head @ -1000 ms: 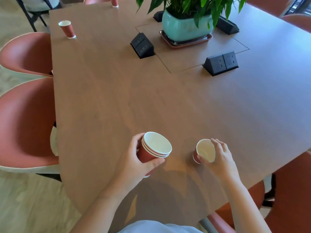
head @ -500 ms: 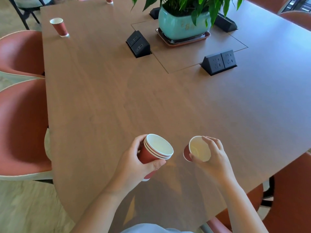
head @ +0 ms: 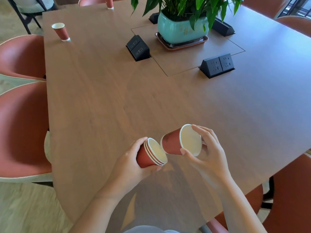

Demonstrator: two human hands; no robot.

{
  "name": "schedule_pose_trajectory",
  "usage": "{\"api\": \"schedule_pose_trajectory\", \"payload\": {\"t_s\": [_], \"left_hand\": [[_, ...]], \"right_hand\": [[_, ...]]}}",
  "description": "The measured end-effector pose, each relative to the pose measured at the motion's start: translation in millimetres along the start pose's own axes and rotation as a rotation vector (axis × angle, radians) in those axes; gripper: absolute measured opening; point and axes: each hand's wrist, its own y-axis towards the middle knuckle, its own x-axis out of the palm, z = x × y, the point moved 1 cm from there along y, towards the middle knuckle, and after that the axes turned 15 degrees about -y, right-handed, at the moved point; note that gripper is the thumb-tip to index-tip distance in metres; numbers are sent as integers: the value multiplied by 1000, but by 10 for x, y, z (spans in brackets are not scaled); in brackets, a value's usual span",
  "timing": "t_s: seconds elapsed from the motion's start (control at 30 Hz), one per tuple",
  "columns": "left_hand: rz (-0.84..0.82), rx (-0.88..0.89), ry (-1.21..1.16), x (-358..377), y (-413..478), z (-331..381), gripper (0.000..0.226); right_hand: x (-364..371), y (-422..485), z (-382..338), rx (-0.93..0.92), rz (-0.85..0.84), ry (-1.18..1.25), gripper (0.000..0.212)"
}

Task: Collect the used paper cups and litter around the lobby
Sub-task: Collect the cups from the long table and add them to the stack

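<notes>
My left hand [head: 129, 167] grips a stack of three nested red paper cups [head: 148, 156], tilted with the mouth facing right. My right hand [head: 208, 152] pinches a single red paper cup [head: 175, 143] by its rim, held on its side above the wooden table [head: 101, 106]. That cup's base points at the stack's mouth, close to it. Another red cup [head: 61, 31] stands upright at the table's far left corner. A further red cup [head: 109, 2] stands at the far edge, partly cut off.
A teal plant pot [head: 182, 30] on a tray sits at the table's centre, ringed by black socket boxes [head: 138, 48] [head: 218, 64]. Red chairs [head: 21, 128] line the left side, more at the right [head: 292, 190].
My right hand lifted the single cup off the table and tipped it sideways toward the stack. My left hand tilted the stack to the right.
</notes>
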Motion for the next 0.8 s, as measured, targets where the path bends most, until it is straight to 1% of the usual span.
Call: {"api": "schedule_pose_trajectory", "payload": {"t_s": [0.1, 0.2, 0.33, 0.53, 0.63, 0.8], "left_hand": [[-7, 31, 89, 3, -5, 16, 77], [-17, 45, 125, 5, -15, 24, 81], [-36, 91, 190, 11, -16, 53, 80], [-30, 123, 132, 11, -35, 109, 75], [-34, 158, 128, 41, -35, 167, 73], [-60, 207, 157, 111, -49, 230, 81]], "right_hand": [[2, -14, -27, -2, -17, 35, 58], [21, -19, -45, -22, -63, 82, 57], [40, -27, -72, -44, -122, 176, 55], [31, -5, -25, 14, -232, 327, 54], [36, -13, -26, 19, -302, 316, 57], [50, 9, -38, 2, -403, 223, 61]]}}
